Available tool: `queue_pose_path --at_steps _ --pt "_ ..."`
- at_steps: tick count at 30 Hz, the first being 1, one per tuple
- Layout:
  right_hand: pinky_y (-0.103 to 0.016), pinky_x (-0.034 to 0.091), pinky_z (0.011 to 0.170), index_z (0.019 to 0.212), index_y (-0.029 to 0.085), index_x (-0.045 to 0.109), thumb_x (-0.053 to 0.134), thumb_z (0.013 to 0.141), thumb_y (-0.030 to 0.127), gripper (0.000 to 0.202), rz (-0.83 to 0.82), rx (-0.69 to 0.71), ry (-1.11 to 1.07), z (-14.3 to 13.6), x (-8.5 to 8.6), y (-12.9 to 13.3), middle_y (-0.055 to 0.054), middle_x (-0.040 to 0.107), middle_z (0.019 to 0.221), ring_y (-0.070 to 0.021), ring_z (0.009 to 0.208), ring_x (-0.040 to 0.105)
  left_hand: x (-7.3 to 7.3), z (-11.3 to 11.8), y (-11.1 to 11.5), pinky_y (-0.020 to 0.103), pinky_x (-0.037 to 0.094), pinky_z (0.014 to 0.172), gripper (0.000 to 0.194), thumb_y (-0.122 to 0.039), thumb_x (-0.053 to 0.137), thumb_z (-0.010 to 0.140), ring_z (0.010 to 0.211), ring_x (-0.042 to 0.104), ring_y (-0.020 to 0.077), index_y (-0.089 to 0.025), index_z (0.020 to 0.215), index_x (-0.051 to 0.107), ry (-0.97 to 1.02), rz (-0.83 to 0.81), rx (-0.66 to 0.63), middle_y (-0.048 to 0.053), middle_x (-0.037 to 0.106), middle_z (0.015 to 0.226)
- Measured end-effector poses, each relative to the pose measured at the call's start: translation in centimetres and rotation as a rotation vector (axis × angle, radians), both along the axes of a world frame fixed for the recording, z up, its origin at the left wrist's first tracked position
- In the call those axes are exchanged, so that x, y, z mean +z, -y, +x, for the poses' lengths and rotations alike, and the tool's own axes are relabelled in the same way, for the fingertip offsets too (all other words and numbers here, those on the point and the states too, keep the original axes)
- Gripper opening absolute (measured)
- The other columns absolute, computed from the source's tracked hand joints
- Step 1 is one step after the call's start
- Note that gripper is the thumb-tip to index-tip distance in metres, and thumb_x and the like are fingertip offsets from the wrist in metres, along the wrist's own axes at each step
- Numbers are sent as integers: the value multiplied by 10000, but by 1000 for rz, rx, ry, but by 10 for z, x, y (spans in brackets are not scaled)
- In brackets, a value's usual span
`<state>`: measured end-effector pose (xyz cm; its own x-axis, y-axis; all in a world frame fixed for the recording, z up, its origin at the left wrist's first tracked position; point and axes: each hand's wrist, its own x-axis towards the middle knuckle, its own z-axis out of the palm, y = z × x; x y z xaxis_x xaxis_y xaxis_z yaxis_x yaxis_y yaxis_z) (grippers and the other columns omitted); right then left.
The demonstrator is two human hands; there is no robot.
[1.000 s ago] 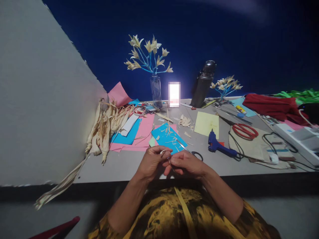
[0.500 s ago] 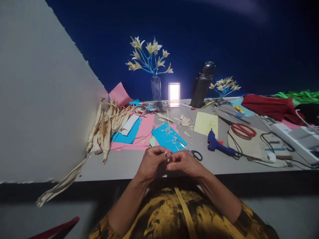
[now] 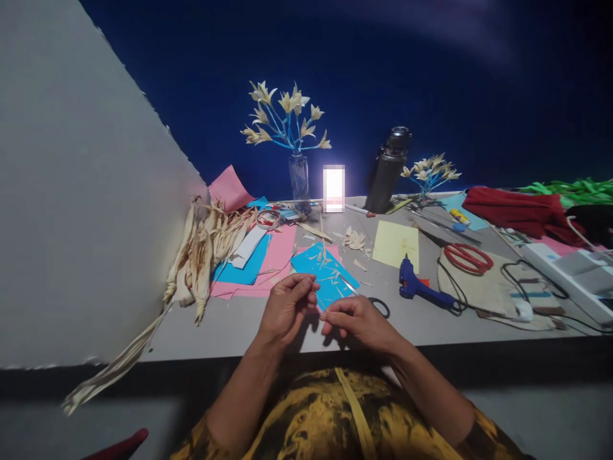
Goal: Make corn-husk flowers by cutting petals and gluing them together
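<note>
My left hand point(image 3: 290, 306) is raised over the table's front part, thumb and fingers pinched together; whatever is between them is too small to make out. Close to its right, my right hand point(image 3: 357, 319) is also pinched, with a thin pale bit showing at its fingertips that I cannot name. Just beyond both hands lies a blue paper sheet point(image 3: 313, 259) strewn with thin pale slivers. Scissors with dark handles point(image 3: 381, 307) rest beside that sheet, partly hidden by my right hand.
Dried corn husks point(image 3: 198, 255) hang over the table's left edge beside pink paper point(image 3: 278, 252). Husk flowers point(image 3: 287, 105) stand in a glass vase point(image 3: 299, 182). A dark flask point(image 3: 387, 172), a blue glue gun point(image 3: 421, 285), red-handled scissors point(image 3: 467, 258) and cords are on the right.
My hands have moved apart a little, with a gap now between the fingertips. The white piece seen between them earlier no longer shows clearly. The view has tilted slightly.
</note>
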<state>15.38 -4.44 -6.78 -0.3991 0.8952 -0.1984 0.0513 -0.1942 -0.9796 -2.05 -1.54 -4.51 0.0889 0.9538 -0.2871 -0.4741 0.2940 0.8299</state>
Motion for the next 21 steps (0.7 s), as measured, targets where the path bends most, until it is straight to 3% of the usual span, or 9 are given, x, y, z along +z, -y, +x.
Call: queue_pose_path --at_steps 4,11,14,16,18,21 --pt "-221 352 482 698 144 748 729 773 437 303 -1 -21 80 -1 0 -3 -63 742 692 -99 498 513 -1 -5 0 181 408 493 337 -282 922 523 495 519 55 -118 673 668 -59 39 61 6 661 641" --pt "-261 386 525 619 178 681 770 681 339 195 127 -208 258 -1 -5 -4 -26 684 603 -148 540 554 -1 -12 8 206 419 475 368 -292 922 521 483 523 78 -147 606 595 -27 104 171 -37 589 577" --pt "-285 420 566 709 191 700 711 772 382 201 235 -455 322 5 -1 1 -18 670 620 -173 561 590 4 -14 12 284 541 633 295 -301 887 613 609 622 126 -171 634 623 -101 300 339 -16 637 659" --pt "-305 452 621 760 194 717 665 829 422 244 289 -525 297 6 3 3 -35 695 670 -199 624 628 7 -11 19 339 562 771 219 -277 855 676 742 666 167 -190 649 656 -215 470 410 13 675 733" --pt "-313 468 655 759 191 736 650 847 467 302 294 -432 231 3 8 3 -55 726 734 -205 669 634 5 -6 30 354 551 816 152 -245 835 708 814 672 197 -207 663 695 -336 561 399 42 696 777" --pt "-292 466 616 852 172 772 637 845 562 413 175 -288 42 -6 11 -2 -75 753 839 -162 625 589 -4 6 45 348 535 796 98 -218 821 724 815 664 217 -229 674 738 -445 596 323 63 705 784"
